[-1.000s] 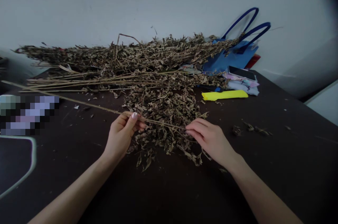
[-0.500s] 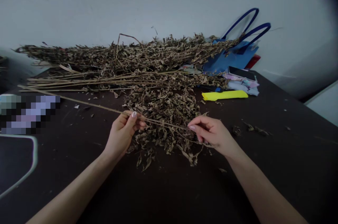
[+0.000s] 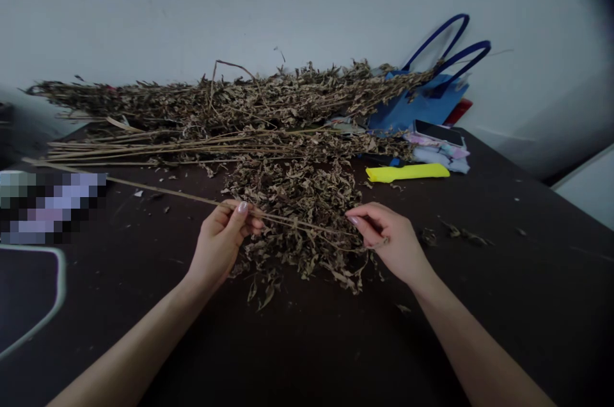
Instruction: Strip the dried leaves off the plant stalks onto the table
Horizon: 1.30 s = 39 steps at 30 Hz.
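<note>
My left hand (image 3: 223, 240) pinches a long thin dried stalk (image 3: 144, 188) that runs off to the left over the dark table (image 3: 307, 343). My right hand (image 3: 391, 237) is closed in a pinch on the same stalk's thin tip end, fingers curled, just right of a heap of loose dried leaves (image 3: 300, 215). Both hands hover above that heap. Behind it lies a bundle of bare stalks (image 3: 158, 148) and a big pile of leafy dried branches (image 3: 230, 100).
A blue bag with handles (image 3: 422, 103) stands at the back right against the wall, with a phone (image 3: 439, 133) and folded cloth beside it. A yellow object (image 3: 407, 172) lies right of the leaves. A blurred patch and a rounded tray edge (image 3: 52, 304) sit at the left.
My right hand has slid to the right along the stalk's tip and curled its fingers more closed. The stalk's far end has shifted slightly. My left hand has stayed put.
</note>
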Tool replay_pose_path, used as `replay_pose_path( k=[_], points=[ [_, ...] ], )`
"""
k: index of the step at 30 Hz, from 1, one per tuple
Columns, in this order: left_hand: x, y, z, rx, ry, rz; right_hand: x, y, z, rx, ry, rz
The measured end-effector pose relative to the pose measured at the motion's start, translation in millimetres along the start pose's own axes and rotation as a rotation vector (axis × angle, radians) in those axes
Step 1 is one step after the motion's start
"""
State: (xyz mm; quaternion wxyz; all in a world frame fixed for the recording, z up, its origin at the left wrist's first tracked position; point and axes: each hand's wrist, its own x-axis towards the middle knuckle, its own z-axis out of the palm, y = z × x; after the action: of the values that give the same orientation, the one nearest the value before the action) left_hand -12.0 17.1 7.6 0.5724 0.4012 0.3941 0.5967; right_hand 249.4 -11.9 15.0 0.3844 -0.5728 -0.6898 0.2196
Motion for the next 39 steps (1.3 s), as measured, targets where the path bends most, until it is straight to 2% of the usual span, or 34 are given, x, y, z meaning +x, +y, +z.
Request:
replay_pose_path(
  k=[4,7,11,19,23,28,39],
  points=[
    [0.4,-0.3,-0.6,0.002,-0.001,0.011,-0.4,-0.1,-2.0,0.083,0.004,0.064],
    [-0.1,0.3,0.0,0.009,-0.009,0.006,-1.3,-2.4,-4.2,0.189,-0.042,0.143],
    [-1.2,1.6,2.2,-0.001,0.0,-0.006,-2.8,-7.6,-6.9,0.246,-0.076,0.166],
    [-0.8,0.2,1.3,-0.022,-0.004,0.012,-6.8,-21.1,-13.1,0.243,0.089,0.095],
    [-0.9,-0.8,0.8,-0.031,-0.013,0.021,-9.8,-26.1,-12.9,0.224,-0.006,0.057],
    [-2.6,-0.5,2.3,-0.046,-0.016,0.015,-12.3,-30.4,-7.4,0.059,-0.169,-0.069],
    [-2.8,-2.5,-0.2,-0.153,-0.054,-0.096,-14.6,-28.7,3.9,-0.139,-0.236,-0.172]
  ],
)
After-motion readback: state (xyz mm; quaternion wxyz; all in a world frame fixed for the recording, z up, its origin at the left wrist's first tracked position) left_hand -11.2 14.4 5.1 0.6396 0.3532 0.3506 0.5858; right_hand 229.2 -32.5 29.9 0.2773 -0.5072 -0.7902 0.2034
